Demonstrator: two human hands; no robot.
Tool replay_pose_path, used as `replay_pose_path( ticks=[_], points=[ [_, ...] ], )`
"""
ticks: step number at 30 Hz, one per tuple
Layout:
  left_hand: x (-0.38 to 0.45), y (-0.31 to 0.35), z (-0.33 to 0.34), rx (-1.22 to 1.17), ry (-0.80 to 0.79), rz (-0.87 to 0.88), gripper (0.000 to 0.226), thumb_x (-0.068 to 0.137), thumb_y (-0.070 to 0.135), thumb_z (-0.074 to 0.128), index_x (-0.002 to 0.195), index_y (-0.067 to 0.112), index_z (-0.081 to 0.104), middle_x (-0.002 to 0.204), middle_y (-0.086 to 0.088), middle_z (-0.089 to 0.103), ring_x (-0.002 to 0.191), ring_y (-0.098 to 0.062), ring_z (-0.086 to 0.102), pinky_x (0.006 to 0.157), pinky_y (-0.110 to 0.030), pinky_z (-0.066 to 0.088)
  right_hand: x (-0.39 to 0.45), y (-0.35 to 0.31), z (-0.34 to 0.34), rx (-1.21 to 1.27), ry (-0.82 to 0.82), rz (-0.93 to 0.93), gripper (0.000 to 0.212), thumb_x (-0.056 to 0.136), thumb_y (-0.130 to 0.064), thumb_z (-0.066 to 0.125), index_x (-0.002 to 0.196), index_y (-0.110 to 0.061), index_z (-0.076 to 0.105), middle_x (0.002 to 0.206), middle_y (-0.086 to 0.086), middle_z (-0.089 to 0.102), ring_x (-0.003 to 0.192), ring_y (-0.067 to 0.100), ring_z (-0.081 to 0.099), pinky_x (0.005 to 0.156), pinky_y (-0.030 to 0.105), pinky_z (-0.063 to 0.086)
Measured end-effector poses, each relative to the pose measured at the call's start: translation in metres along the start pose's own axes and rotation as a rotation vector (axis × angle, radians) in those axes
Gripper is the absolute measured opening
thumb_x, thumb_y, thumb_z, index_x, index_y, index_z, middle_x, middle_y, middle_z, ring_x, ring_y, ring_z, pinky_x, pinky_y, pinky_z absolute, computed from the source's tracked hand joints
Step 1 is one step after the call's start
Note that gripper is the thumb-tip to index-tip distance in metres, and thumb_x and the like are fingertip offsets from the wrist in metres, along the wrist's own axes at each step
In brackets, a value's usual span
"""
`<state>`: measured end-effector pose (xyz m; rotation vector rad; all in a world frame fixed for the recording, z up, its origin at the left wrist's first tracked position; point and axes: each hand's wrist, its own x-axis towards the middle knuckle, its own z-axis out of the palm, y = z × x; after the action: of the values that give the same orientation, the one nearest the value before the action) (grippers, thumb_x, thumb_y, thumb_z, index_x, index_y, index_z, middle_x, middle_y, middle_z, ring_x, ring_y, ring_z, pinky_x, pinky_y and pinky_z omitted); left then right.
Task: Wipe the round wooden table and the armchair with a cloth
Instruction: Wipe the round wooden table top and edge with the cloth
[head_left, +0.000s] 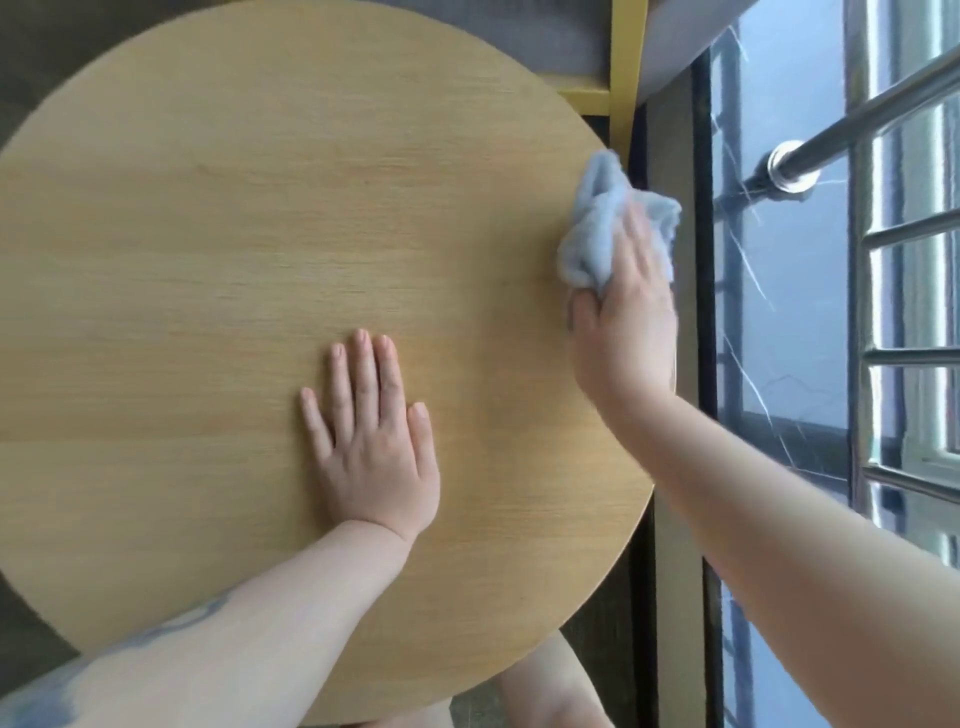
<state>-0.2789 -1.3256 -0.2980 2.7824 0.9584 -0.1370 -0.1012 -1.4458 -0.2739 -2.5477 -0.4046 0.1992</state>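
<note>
round wooden table (218, 249) fills most of the head view; all places below are read off it. right hand (626, 317) sits at the table's right rim, fingers laid fairly straight over a bunched pale blue cloth (602, 228), thumb tucked in against the wad's near side, so the cloth is pressed down and lightly pinched rather than balled in a fist. part of the wad hangs past the rim; whether it touches the edge face there i cannot tell. left hand (371, 436) lies flat on the table, a little right of centre and toward the near edge, fingers straight and close together, palm down, holding nothing; it reads as bracing the top. the key relation: nearly all the unwiped-looking top lies to the left of the cloth, so only 1 way is open for a stroke, leftward across the grain or along the curve of the rim. the right hand is the one on the cloth; the left hand lies in the path of a straight sweep through the middle and would likely need to lift or shift. armchair (626, 57), seen only as a yellow frame and grey cushion, stands just beyond the table's far right rim, nearer the cloth hand than the bracing hand. judgement: table wiping in hand, chair not yet begun. a steel rail (852, 124) and window stand well off the table's right side.
</note>
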Motion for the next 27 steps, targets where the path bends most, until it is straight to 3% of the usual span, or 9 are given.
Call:
replay_pose_path(
  ticks=[2, 4, 8, 10, 13, 16, 19, 22, 27],
  points=[
    [0.001, 0.001, 0.0, -0.009, 0.023, -0.014, 0.062, 0.095, 0.036, 0.024, 0.153, 0.016, 0.018, 0.16, -0.003, 0.016, 0.148, -0.022, 0.013, 0.118, -0.05, 0.006, -0.04, -0.018, 0.02, -0.087, -0.303, -0.568, 0.06, 0.089, -0.013, 0.051, 0.147, -0.015, 0.035, 0.154, 0.005, 0.031, 0.14, 0.022, 0.032, 0.118, 0.035, 0.018],
    [0.001, 0.003, -0.002, -0.018, 0.021, -0.012, 0.062, 0.095, 0.037, 0.025, 0.153, 0.015, 0.021, 0.16, -0.003, 0.018, 0.147, -0.022, 0.015, 0.118, -0.05, 0.008, -0.042, 0.0, 0.02, -0.259, -0.417, -0.761, 0.058, 0.091, -0.022, 0.047, 0.148, -0.019, 0.035, 0.154, 0.001, 0.032, 0.136, 0.022, 0.039, 0.114, 0.041, 0.027],
    [0.007, 0.007, -0.006, -0.032, 0.011, -0.021, 0.06, 0.094, 0.037, 0.029, 0.151, 0.016, 0.029, 0.158, -0.004, 0.025, 0.145, -0.023, 0.021, 0.116, -0.048, 0.01, 0.031, 0.025, -0.015, -0.185, -0.081, -0.021, 0.059, 0.091, -0.023, 0.036, 0.15, -0.02, 0.03, 0.157, 0.002, 0.026, 0.144, 0.02, 0.024, 0.117, 0.043, 0.024],
    [0.013, 0.006, -0.011, -0.089, 0.026, -0.025, 0.058, 0.088, 0.037, 0.039, 0.142, 0.018, 0.044, 0.149, -0.005, 0.04, 0.136, -0.026, 0.035, 0.108, -0.045, 0.021, 0.049, 0.007, -0.023, -0.087, -0.055, 0.147, 0.062, 0.09, -0.013, 0.041, 0.15, -0.02, 0.028, 0.157, -0.001, 0.025, 0.144, 0.019, 0.022, 0.118, 0.04, 0.022],
    [0.048, -0.004, -0.019, -0.162, 0.051, -0.082, 0.049, 0.081, 0.034, 0.047, 0.128, 0.023, 0.054, 0.134, -0.006, 0.05, 0.11, -0.031, 0.046, 0.084, -0.041, 0.032, 0.011, -0.043, -0.001, -0.148, -0.249, -0.322, 0.066, 0.086, -0.013, 0.046, 0.149, -0.019, 0.029, 0.157, 0.0, 0.024, 0.146, 0.02, 0.018, 0.119, 0.037, 0.013],
    [0.082, -0.025, -0.022, -0.093, 0.049, 0.012, 0.059, 0.085, 0.032, 0.044, 0.143, 0.021, 0.04, 0.152, -0.008, 0.034, 0.131, -0.029, 0.034, 0.101, -0.043, 0.025, -0.029, -0.027, 0.023, -0.362, -0.523, -0.754, 0.071, 0.084, -0.027, 0.042, 0.152, -0.025, 0.019, 0.159, -0.003, 0.016, 0.146, 0.02, 0.017, 0.115, 0.044, 0.023],
    [0.09, -0.033, -0.019, -0.023, 0.012, 0.086, 0.064, 0.093, 0.036, 0.029, 0.153, 0.017, 0.021, 0.16, -0.004, 0.016, 0.147, -0.022, 0.013, 0.118, -0.045, 0.009, 0.013, 0.018, 0.006, -0.356, -0.228, -0.397, 0.07, 0.082, -0.037, 0.043, 0.148, -0.018, 0.025, 0.155, 0.008, 0.029, 0.142, 0.027, 0.021, 0.11, 0.056, 0.031],
    [0.09, -0.031, -0.018, -0.003, -0.004, 0.086, 0.064, 0.094, 0.036, 0.026, 0.154, 0.015, 0.016, 0.161, -0.003, 0.013, 0.148, -0.021, 0.009, 0.119, -0.046, 0.006, 0.048, 0.006, -0.011, -0.154, -0.08, 0.031, 0.063, 0.085, -0.03, 0.045, 0.147, -0.019, 0.035, 0.157, 0.004, 0.026, 0.144, 0.023, 0.021, 0.114, 0.046, 0.028],
    [0.09, -0.034, -0.021, -0.006, 0.0, 0.101, 0.068, 0.089, 0.035, 0.031, 0.153, 0.014, 0.021, 0.16, -0.003, 0.017, 0.148, -0.021, 0.013, 0.119, -0.047, 0.01, 0.001, -0.035, 0.031, -0.263, -0.48, -0.791, 0.062, 0.09, -0.024, 0.047, 0.149, -0.027, 0.029, 0.157, -0.004, 0.024, 0.14, 0.023, 0.033, 0.111, 0.041, 0.032]
  ],
)
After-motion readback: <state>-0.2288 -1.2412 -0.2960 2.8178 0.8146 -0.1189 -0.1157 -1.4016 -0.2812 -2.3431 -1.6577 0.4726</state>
